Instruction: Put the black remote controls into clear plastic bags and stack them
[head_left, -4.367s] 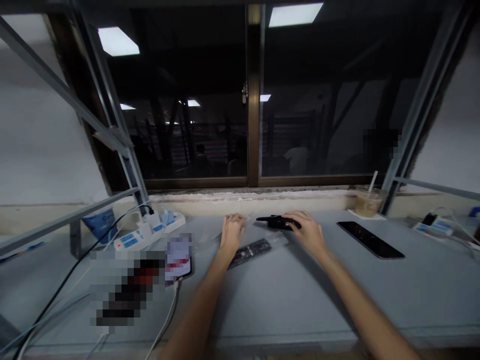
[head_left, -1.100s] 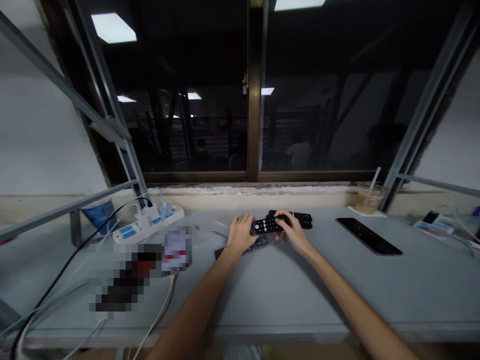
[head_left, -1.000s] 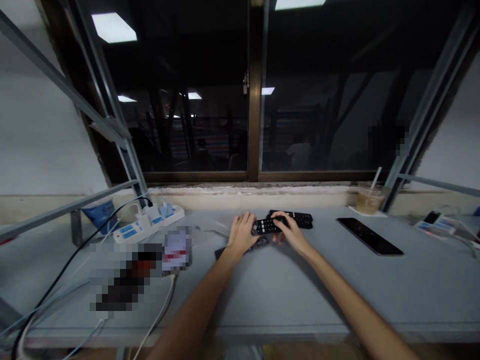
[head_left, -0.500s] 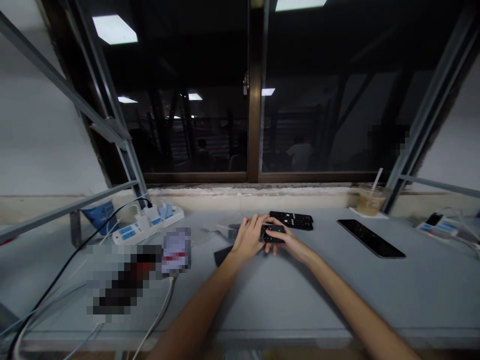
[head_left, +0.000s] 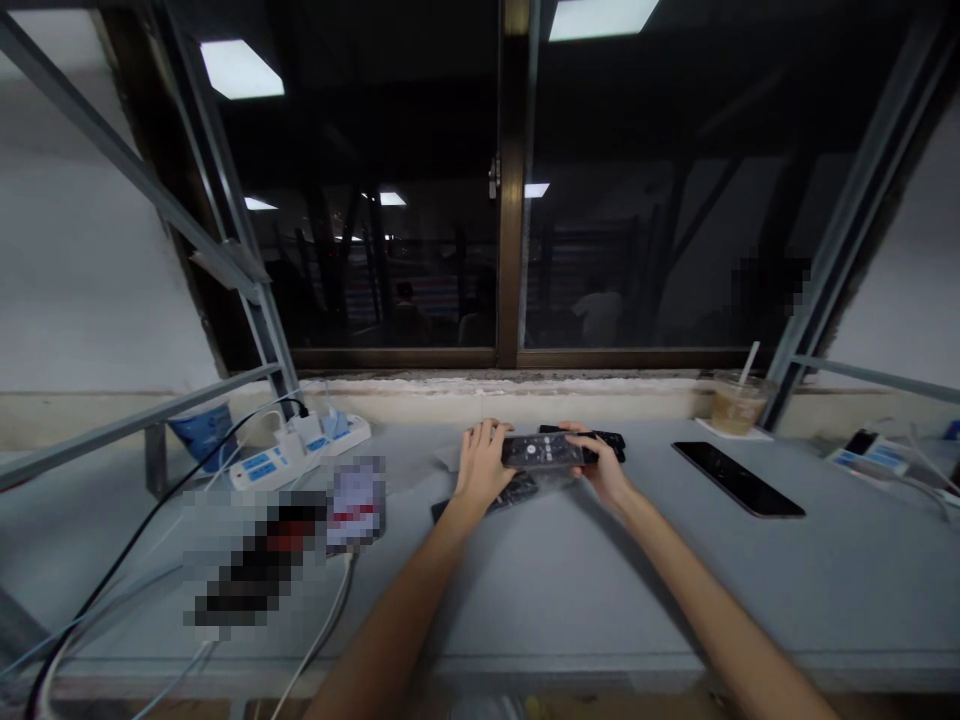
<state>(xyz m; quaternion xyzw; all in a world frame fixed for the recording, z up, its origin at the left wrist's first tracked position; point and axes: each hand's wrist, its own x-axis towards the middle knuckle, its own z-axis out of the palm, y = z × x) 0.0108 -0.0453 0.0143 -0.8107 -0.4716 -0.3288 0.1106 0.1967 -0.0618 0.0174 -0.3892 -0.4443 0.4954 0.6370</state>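
Observation:
Both hands hold a black remote control (head_left: 541, 452) with light buttons, sideways above the table; a thin clear film seems to cover it. My left hand (head_left: 481, 468) grips its left end, fingers curled over the far edge. At the right end my right hand (head_left: 604, 472) closes on it, thumb on top and fingers beneath. Below the held remote lies another dark remote (head_left: 517, 492), partly hidden by my left hand and wrist. Just behind my right hand a third black remote (head_left: 616, 442) lies on the table, mostly covered.
To the right lie a black phone (head_left: 739, 478) and a drink cup (head_left: 741, 405) with a straw. A white power strip (head_left: 300, 455) with plugs and cables stands at left. Nearer are two pixelated devices with cables. Metal frame posts (head_left: 259, 310) flank the window.
My hands have moved apart to the two ends of the remote. Its face now shows, raised and turned toward me, under the clear film.

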